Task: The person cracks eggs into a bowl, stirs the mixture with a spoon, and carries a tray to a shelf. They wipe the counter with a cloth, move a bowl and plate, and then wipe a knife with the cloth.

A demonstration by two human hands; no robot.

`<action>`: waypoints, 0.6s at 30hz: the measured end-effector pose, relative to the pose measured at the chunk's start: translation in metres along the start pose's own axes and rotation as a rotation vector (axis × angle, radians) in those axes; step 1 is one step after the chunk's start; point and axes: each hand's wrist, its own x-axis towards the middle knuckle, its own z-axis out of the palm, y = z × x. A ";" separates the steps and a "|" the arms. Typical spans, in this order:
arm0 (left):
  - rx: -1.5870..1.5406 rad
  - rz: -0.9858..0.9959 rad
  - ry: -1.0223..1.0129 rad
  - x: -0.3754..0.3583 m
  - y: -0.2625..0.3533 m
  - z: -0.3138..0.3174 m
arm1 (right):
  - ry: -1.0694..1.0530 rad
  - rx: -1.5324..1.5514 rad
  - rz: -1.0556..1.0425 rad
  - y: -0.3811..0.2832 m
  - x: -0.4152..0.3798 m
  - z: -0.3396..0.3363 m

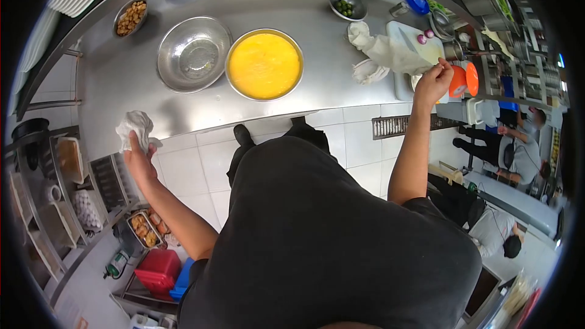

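Note:
My left hand [140, 159] is closed on a crumpled white cloth [135, 127] at the left front edge of the steel counter [131, 70]. Over on the right, my right hand [434, 84] pinches the end of a long whitish cloth [399, 53], which stretches leftward across a white cutting board [396, 90]. Another bunched white cloth [369, 71] lies just left of the board. Between my hands stand a round pan of yellow liquid [265, 64], like beaten egg, and a steel bowl [173, 55] with a little residue in its bottom.
A bowl of brown chunks [130, 17] stands at the back left, and a bowl of green pieces [344, 7] at the back right. Purple onions [425, 36] lie on the board, near an orange container [458, 82]. Shelves [52, 207] flank the left; people [518, 152] are at the far right.

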 end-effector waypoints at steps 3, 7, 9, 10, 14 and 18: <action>0.078 0.013 -0.075 0.031 0.006 -0.004 | -0.274 -0.288 0.047 0.014 -0.024 -0.006; 0.727 0.122 -0.072 0.099 -0.033 -0.026 | -0.753 -0.335 0.050 0.070 -0.095 0.004; 0.949 0.281 0.011 0.117 -0.040 -0.025 | -0.769 -0.462 0.049 0.044 -0.129 0.000; 0.947 0.299 0.037 0.115 -0.033 -0.025 | -0.789 -0.498 0.048 0.034 -0.144 -0.001; 0.608 0.190 0.019 0.106 -0.001 -0.033 | -0.789 -0.481 -0.005 0.065 -0.176 0.007; 0.402 0.302 0.059 0.099 0.024 -0.043 | -0.808 -0.501 0.080 0.077 -0.165 0.023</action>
